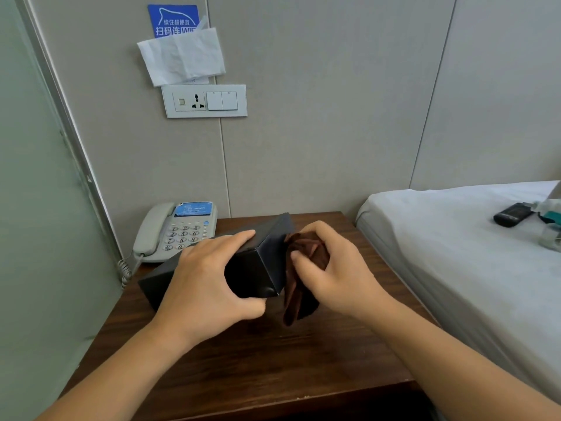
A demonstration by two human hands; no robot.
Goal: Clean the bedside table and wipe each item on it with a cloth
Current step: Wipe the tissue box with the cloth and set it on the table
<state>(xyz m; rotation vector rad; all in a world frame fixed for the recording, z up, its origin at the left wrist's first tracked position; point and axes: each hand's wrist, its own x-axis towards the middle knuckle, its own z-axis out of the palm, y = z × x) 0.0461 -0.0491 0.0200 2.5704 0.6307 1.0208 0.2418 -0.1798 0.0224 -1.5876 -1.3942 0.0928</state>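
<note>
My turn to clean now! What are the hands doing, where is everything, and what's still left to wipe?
Left hand grips the black box, tilted up off the bedside table.
Right hand holds the brown cloth against the box's end.
Telephone sits at the table's back left corner.
Done: box wiping under way.
Left: finish the box, set it down, probably wipe the telephone and tabletop.

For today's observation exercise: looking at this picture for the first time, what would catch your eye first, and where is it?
First, the two hands in the middle: the left hand grips a black box tilted above the wooden bedside table, while the right hand presses a bunched brown cloth against the box's end. Behind them at the table's back left corner sits a grey telephone. On the bed to the right lies a dark remote.
</note>
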